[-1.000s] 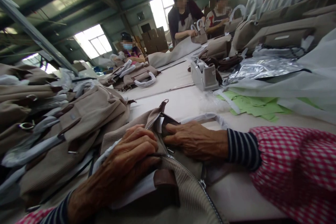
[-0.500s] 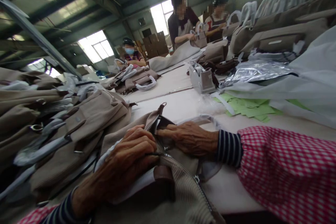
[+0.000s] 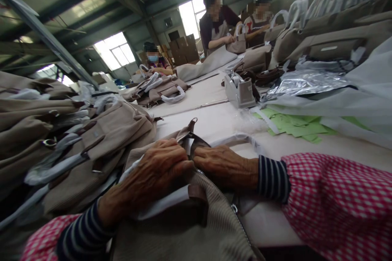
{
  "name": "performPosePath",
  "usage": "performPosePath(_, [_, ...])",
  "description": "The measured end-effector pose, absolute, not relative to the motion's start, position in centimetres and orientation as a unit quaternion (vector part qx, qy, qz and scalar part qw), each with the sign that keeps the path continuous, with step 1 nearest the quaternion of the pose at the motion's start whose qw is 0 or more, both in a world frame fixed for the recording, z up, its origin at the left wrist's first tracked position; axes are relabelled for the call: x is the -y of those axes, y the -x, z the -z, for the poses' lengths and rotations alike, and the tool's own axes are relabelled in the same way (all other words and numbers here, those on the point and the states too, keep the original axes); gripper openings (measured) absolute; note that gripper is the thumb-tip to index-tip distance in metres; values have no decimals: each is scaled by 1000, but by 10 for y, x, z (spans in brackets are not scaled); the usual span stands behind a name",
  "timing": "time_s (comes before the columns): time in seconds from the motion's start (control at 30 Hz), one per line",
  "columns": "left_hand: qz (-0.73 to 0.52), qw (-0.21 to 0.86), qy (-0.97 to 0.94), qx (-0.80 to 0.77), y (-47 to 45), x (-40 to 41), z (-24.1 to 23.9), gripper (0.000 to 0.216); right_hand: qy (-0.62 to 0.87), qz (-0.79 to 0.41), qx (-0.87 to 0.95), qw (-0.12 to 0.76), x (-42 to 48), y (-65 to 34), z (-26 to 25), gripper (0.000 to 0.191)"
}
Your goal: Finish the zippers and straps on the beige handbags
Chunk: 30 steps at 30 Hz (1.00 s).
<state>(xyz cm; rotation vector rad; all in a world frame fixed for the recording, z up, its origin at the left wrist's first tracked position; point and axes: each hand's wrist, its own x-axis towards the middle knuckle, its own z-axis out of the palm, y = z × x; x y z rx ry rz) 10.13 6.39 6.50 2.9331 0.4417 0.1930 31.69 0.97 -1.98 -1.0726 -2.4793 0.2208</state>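
A beige ribbed handbag (image 3: 220, 220) with a brown trim and a metal zipper lies in front of me, its top unzipped. My left hand (image 3: 153, 171) is closed over the near edge of the opening, fingers curled on the fabric. My right hand (image 3: 225, 165) reaches into the opening from the right, and its fingertips are hidden by the bag's edge and the left hand. Between the hands a small white piece (image 3: 190, 145) shows inside the dark gap. The bag's wrapped handle (image 3: 241, 138) lies beyond the right hand.
More beige handbags (image 3: 113, 130) are piled at the left. Ahead on the white table (image 3: 196, 120) stands a tape dispenser (image 3: 240, 91). Green paper slips (image 3: 297, 122) and clear plastic sheets (image 3: 309, 83) lie at the right. Several co-workers (image 3: 217, 20) handle bags at the far end.
Both hands have shifted slightly inward at the opening. My right hand has moved a little lower and its fingers, partly visible before, are now more hidden. The whole view has shifted slightly.
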Motion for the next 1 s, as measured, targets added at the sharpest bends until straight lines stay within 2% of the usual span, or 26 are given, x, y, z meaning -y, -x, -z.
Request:
performPosePath(0.1, [-38,12,-990,-132,-108,-69,-64,33,375,-94,888,250,-12,-318,26,24])
performPosePath(0.17, [-16,-2,-993,-117,-107,-71,-65,34,370,-106,886,259,-13,-318,27,24])
performPosePath(0.33, [-27,45,-991,-120,-101,-72,-70,39,381,-106,890,228,-13,-313,21,16])
performPosePath(0.6, [-98,115,-987,-62,-133,-80,-63,40,398,-36,893,208,11,-318,20,32])
performPosePath(0.73, [-54,141,-988,0,-158,-77,-65,35,483,-55,858,166,32,-326,15,13])
performPosePath(0.83, [0,92,-994,54,-164,-79,-65,37,510,-74,847,131,36,-327,12,11])
performPosePath(1.0, [-25,50,-997,-49,-144,-80,-61,38,500,-92,844,172,34,-327,14,14])
